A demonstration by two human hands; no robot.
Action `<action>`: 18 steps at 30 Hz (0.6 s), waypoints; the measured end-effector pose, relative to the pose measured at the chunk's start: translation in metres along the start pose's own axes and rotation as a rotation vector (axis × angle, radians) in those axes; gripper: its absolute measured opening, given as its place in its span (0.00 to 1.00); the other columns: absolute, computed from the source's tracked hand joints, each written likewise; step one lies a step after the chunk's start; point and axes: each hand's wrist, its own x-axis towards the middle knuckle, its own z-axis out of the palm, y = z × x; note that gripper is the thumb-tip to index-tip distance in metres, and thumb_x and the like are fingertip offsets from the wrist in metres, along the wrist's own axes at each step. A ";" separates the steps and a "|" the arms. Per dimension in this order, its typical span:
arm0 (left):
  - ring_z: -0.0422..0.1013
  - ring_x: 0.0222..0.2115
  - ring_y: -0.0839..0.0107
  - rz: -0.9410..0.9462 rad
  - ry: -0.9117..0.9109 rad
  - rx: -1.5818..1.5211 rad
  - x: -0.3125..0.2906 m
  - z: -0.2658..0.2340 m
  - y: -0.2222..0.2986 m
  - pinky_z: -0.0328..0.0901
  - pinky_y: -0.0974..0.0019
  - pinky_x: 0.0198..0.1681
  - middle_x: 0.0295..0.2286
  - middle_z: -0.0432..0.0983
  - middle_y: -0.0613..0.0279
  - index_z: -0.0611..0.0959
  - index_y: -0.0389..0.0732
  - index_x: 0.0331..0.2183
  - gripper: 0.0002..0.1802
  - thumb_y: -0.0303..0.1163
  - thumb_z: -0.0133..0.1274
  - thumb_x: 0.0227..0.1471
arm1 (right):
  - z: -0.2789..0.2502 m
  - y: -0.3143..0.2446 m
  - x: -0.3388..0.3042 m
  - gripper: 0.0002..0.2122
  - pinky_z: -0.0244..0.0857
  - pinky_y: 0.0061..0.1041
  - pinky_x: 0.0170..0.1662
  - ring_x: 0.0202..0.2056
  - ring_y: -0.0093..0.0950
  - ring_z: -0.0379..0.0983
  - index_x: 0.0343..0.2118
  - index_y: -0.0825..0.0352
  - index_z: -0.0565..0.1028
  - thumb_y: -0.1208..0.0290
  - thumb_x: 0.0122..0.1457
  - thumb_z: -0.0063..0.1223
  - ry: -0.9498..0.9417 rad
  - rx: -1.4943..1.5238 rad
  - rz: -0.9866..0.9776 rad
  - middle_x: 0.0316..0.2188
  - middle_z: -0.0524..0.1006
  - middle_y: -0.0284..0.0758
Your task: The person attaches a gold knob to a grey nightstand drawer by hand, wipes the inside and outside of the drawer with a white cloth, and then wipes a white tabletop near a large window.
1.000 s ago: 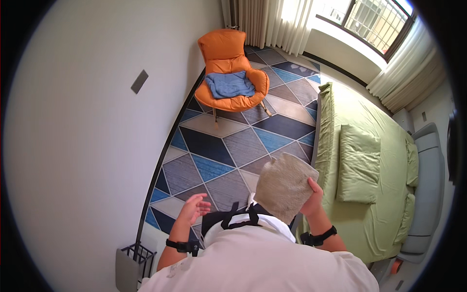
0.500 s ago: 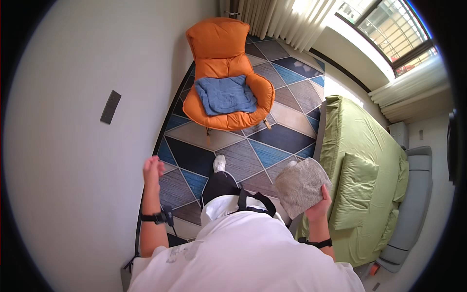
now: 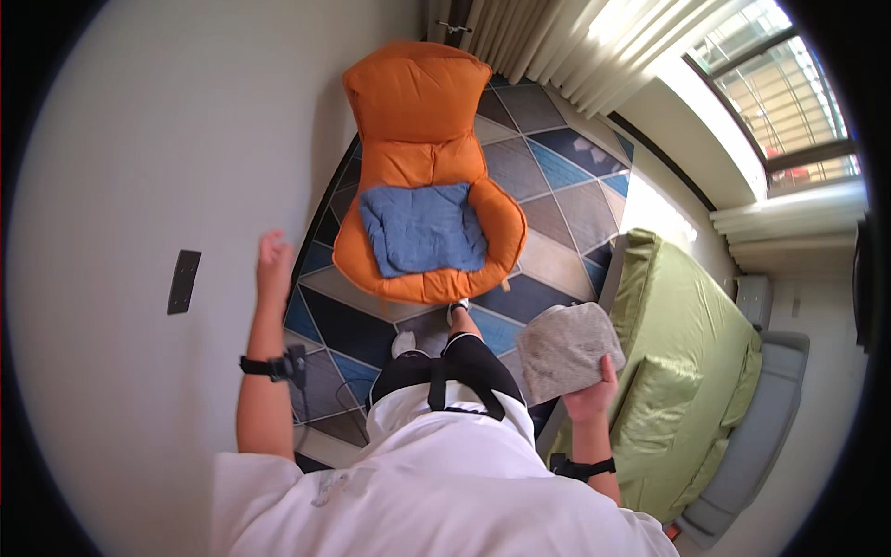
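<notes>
My right hand point(image 3: 591, 399) grips a folded grey cloth point(image 3: 568, 349) by its near right edge, thumb on top and the other fingers hidden beneath. The cloth is held out flat beside the bed. Near the wall, my left hand point(image 3: 273, 254) is raised with loosely bent fingers, and no object shows in it. In front of me stands an orange padded chair point(image 3: 418, 97). On its seat lies a rumpled blue cushion or folded cloth point(image 3: 425, 230).
To the right is a bed with a green cover point(image 3: 691, 316), a green pillow point(image 3: 659, 399) and a grey headboard point(image 3: 766, 413). A patterned carpet point(image 3: 524, 167) covers the floor. Pale curtains point(image 3: 557, 46) hang by the window point(image 3: 780, 102). The left wall point(image 3: 111, 186) bears a dark switch panel point(image 3: 184, 282).
I have stepped closer to the orange chair, which now looks larger and lower in view. My left hand has moved forward along the wall. The grey cloth stays in my right hand.
</notes>
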 end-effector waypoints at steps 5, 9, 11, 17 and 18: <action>0.64 0.18 0.79 -0.526 0.007 -0.179 -0.046 0.115 -0.087 0.57 0.74 0.17 0.23 0.70 0.67 0.73 0.44 0.44 0.14 0.33 0.49 0.55 | 0.042 -0.013 0.139 0.27 0.52 0.51 0.63 0.60 0.44 0.62 0.60 0.62 0.64 0.50 0.63 0.43 0.014 -0.140 0.172 0.59 0.68 0.40; 0.72 0.28 0.64 -0.436 0.173 0.104 -0.053 0.128 -0.182 0.68 0.62 0.36 0.26 0.75 0.59 0.73 0.43 0.44 0.15 0.37 0.50 0.57 | 0.123 -0.009 0.248 0.32 0.51 0.51 0.63 0.61 0.45 0.60 0.61 0.64 0.62 0.45 0.62 0.44 -0.071 -0.322 0.373 0.60 0.65 0.42; 0.75 0.36 0.59 -0.528 0.028 0.115 -0.021 0.203 -0.138 0.68 0.59 0.42 0.34 0.78 0.54 0.74 0.41 0.46 0.16 0.37 0.49 0.59 | 0.133 -0.039 0.299 0.31 0.51 0.50 0.64 0.62 0.44 0.59 0.61 0.65 0.62 0.45 0.63 0.44 0.027 -0.395 0.333 0.60 0.65 0.42; 0.67 0.52 0.50 -0.126 0.128 0.326 0.097 0.267 -0.143 0.63 0.53 0.53 0.50 0.70 0.45 0.71 0.46 0.54 0.23 0.41 0.49 0.59 | 0.202 -0.022 0.424 0.28 0.53 0.45 0.63 0.61 0.40 0.60 0.61 0.64 0.62 0.48 0.66 0.41 -0.139 -0.545 0.089 0.60 0.65 0.38; 0.67 0.52 0.50 -0.143 0.136 0.301 0.107 0.276 -0.162 0.63 0.53 0.53 0.50 0.70 0.45 0.71 0.46 0.54 0.23 0.41 0.49 0.59 | 0.207 -0.014 0.441 0.28 0.53 0.45 0.63 0.61 0.40 0.60 0.61 0.64 0.62 0.48 0.66 0.41 -0.146 -0.575 0.086 0.60 0.65 0.38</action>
